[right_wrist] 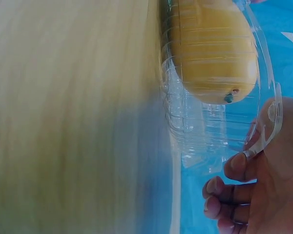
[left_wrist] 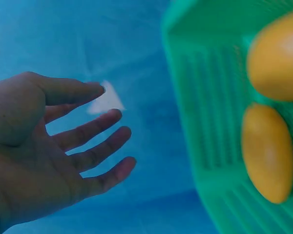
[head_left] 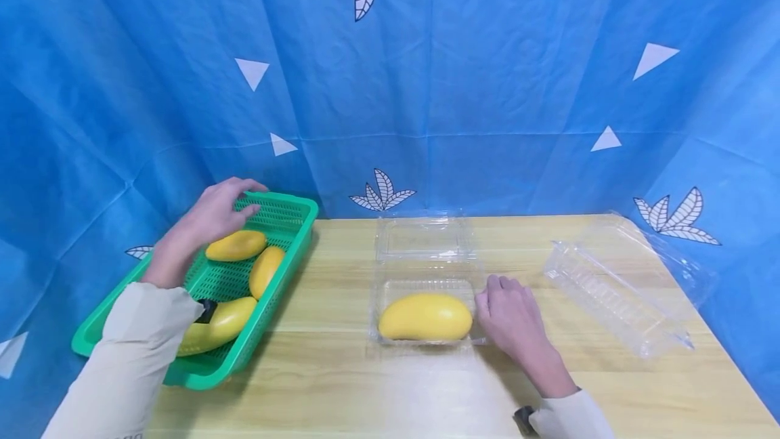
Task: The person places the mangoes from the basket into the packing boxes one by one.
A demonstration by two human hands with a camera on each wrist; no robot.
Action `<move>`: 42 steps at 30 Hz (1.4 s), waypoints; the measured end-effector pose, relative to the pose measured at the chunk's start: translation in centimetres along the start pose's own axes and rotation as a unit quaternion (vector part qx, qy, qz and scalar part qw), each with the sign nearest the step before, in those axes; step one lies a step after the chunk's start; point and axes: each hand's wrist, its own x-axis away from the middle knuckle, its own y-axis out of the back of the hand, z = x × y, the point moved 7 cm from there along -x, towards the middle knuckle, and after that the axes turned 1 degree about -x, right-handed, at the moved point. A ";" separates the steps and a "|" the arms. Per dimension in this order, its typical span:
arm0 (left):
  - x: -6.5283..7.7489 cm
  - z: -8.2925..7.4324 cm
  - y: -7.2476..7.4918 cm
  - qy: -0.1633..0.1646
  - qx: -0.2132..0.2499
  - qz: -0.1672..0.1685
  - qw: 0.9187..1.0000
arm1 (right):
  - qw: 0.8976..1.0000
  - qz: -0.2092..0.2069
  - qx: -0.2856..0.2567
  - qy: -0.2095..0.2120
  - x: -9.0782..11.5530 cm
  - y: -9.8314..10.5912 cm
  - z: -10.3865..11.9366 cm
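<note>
Nearest me, the light right sleeve (head_left: pixel 573 419) comes in over the near part of the wooden surface (head_left: pixel 317 398), with a dark wrist band (head_left: pixel 524 420) beside its cuff. The left sleeve (head_left: pixel 116 358) reaches over the green basket (head_left: pixel 268 300), which sits along the surface's left side. Just beside that cuff I see the near mango (head_left: pixel 225 327), partly covered by the arm.

Around the middle of the surface, I have the right hand (head_left: pixel 508 310) at the right end of a clear container (head_left: pixel 426 286); on the right wrist view its thumb and a finger pinch the rim, the other fingertips curled. One yellow mango (head_left: pixel 425 317) lies lengthwise inside that container, in its near half.

Farther over, toward the right edge, a second clear container (head_left: pixel 609 297) stands slantwise, its lid spread toward the far right corner.

Inside the basket, the side mango (head_left: pixel 266 271) rests by the right wall, and the far mango (head_left: pixel 236 246) lies just beyond it. Above the basket's far part I see the left hand (head_left: pixel 222 208), fingers extended and thumb apart.

The middle container's lid (head_left: pixel 426 236) lies folded back near the far edge. Behind that edge hangs a blue cloth (head_left: pixel 500 87) printed with white triangles and leaves.
</note>
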 end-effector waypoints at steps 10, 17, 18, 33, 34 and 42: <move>-1.1 5.8 -2.9 0.009 -0.025 0.060 0.998 | 1.000 0.000 0.002 0.000 0.1 0.1 0.2; -1.1 7.6 -4.9 0.037 -0.014 0.115 0.993 | 1.000 0.004 0.003 -0.009 0.2 0.2 -0.1; -1.1 7.8 -5.2 0.041 -0.012 0.126 0.991 | 1.000 0.005 0.002 -0.010 0.2 0.2 -0.1; -0.3 10.3 -7.4 0.077 0.010 0.237 0.968 | 1.000 0.000 -0.009 -0.004 0.2 0.1 0.2; -0.4 10.2 -7.4 0.074 0.001 0.238 0.968 | 1.000 -0.001 -0.009 -0.003 0.3 0.2 0.2; 0.0 10.7 -8.0 0.086 -0.015 0.240 0.967 | 1.000 -0.009 0.004 0.001 0.0 0.1 0.1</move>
